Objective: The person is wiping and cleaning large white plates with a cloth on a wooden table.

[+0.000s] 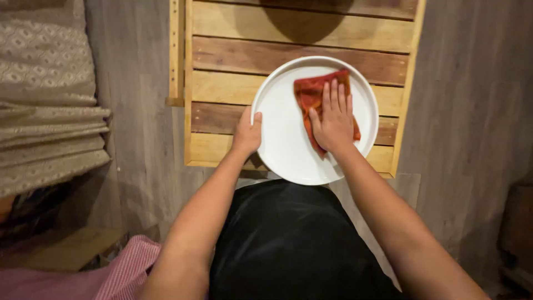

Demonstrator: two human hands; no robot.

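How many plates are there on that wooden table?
1. A single white plate sits at the near edge of the slatted wooden table; the left hand grips its rim and the right hand presses a red cloth into it. None appears hidden.

Red cloth [311,97] partly under right hand [333,122]

Warm, dim indoor light from above; sharp centre, dark margins.

The white plate [288,144] under the fingers [336,94] is the brightest area, evenly lit, without glare. A rounded shadow falls on the slatted wooden surface [233,89] just beyond the fingertips. Focus is crisp at the fingers; the wood tone is orange-tinted. Corners far from the fingers sink into murk, with slight wide-angle stretching of the forearms.
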